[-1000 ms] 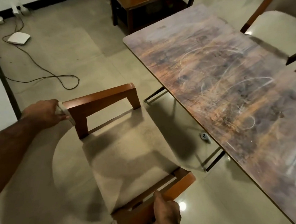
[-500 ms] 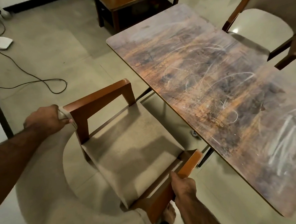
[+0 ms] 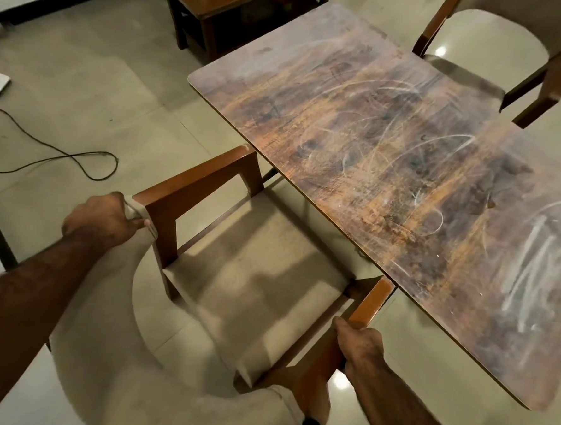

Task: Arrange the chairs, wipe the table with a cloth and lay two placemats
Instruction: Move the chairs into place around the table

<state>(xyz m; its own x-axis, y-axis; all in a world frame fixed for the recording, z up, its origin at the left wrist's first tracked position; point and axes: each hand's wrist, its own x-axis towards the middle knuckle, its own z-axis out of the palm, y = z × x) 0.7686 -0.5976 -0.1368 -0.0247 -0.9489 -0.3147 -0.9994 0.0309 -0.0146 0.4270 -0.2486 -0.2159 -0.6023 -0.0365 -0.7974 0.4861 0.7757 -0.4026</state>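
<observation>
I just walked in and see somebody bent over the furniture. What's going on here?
A person is gripping a wooden armchair by both armrests: left hand at the back of one arm, right hand on the other. The chair's front sits right at the edge of the table, whose top is bare and covered in smeary streaks. A second chair stands on the far side. No cloth or placemats are in view.

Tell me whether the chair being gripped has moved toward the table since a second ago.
Yes. The chair has slid toward the table; its armrest fronts now meet the table edge, where earlier a gap of floor showed.
</observation>
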